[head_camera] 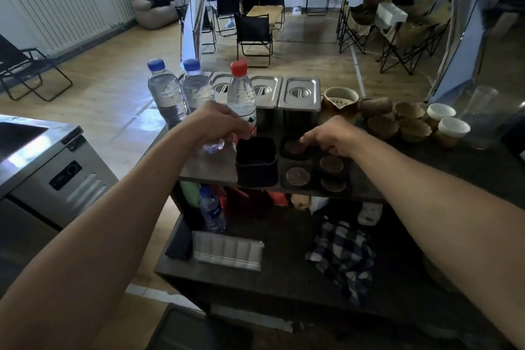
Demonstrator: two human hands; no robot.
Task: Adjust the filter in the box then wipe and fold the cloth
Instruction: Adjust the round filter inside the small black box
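A black box (314, 167) with round compartments sits on the upper shelf, holding several round mesh filters (297, 175). My right hand (329, 138) reaches over its far left compartment, fingertips touching the dark filter (292, 146) there. My left hand (218, 125) is curled around the base of a red-capped water bottle (241, 99), just left of an empty black square container (255, 160). A crumpled blue and white checked cloth (341, 253) lies on the lower shelf.
Two blue-capped bottles (164, 91) stand at the shelf's left end. Lidded steel containers (299, 94) line the back, with brown cups and white cups (451, 126) to the right. The lower shelf holds a bottle (211, 212) and a clear packet (227, 250). A steel counter (37, 156) stands left.
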